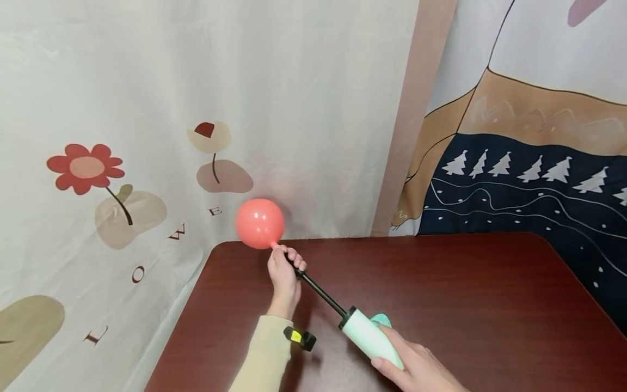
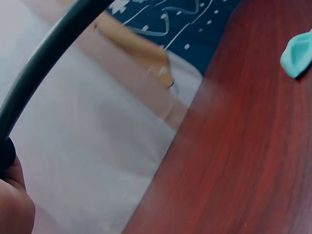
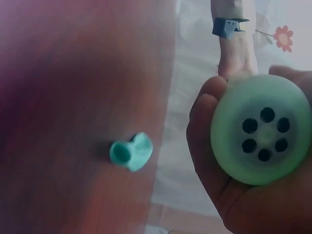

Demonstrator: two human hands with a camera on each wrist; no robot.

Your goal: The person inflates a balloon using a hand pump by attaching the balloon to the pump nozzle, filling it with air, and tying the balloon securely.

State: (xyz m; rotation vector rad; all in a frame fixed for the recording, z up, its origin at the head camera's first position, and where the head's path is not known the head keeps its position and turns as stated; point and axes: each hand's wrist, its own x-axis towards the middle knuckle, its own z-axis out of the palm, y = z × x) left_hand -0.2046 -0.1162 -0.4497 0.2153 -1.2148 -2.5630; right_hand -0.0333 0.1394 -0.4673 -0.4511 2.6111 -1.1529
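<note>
A round coral-red balloon (image 1: 259, 223) stands inflated above the table's far left edge. My left hand (image 1: 284, 275) grips the balloon's neck together with the black end of a hand pump. From there the pump's black rod (image 1: 323, 294) runs down to a mint-green barrel (image 1: 369, 337). Around that barrel my right hand (image 1: 416, 362) is wrapped, and the right wrist view shows the barrel's round end (image 3: 265, 131) with several dark holes. In the left wrist view, only part of my left hand (image 2: 14, 209) shows beside the rod (image 2: 44, 58).
A small teal piece (image 3: 131, 152), perhaps a limp balloon, lies on the brown-red wooden table (image 1: 465, 305) beside the barrel. Behind the table hang a white curtain (image 1: 318, 109) with flower prints and a dark blue tree-patterned cloth (image 1: 514, 190).
</note>
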